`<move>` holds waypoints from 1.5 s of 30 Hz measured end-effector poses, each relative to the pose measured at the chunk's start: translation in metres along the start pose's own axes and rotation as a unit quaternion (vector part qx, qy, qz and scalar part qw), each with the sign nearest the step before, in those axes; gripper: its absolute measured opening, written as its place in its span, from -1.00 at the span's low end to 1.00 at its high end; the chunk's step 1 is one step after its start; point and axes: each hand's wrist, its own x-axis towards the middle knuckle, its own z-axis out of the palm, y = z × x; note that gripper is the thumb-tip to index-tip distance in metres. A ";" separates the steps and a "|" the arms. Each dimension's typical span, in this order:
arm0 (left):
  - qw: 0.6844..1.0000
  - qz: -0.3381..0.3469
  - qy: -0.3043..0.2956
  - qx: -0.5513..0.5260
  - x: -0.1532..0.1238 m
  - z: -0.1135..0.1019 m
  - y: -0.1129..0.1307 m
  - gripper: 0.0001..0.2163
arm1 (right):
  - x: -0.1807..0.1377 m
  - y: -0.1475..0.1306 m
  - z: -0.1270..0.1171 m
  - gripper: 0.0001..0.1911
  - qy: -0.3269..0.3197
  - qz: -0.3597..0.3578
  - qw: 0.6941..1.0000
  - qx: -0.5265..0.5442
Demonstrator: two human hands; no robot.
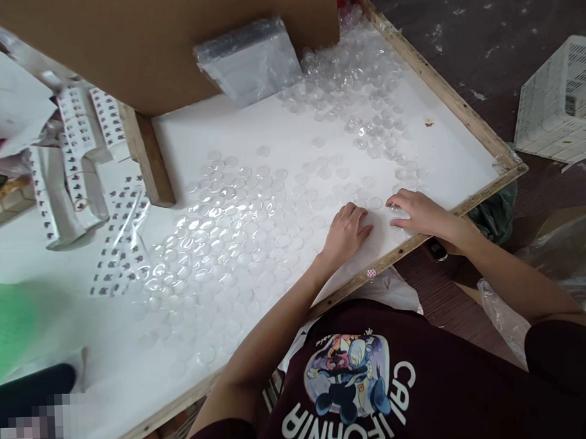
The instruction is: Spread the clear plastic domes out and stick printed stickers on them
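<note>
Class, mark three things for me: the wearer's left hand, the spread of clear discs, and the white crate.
Left hand (344, 234), head view: back of the hand.
Spread of clear discs (238, 234), head view: middle of the spread.
White crate (543, 111), head view: slatted side wall.

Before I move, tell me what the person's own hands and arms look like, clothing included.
Both the left hand and the right hand are bare, without gloves, and the forearms are uncovered. The dark maroon short sleeves belong to a T-shirt with a colourful cartoon print and white CALIFORNIA lettering.
</note>
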 end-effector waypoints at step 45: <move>0.994 0.081 -0.013 0.067 -0.063 -0.031 -0.007 -0.82 | -0.004 -0.041 0.028 -0.86 -0.063 -0.035 0.997 0.016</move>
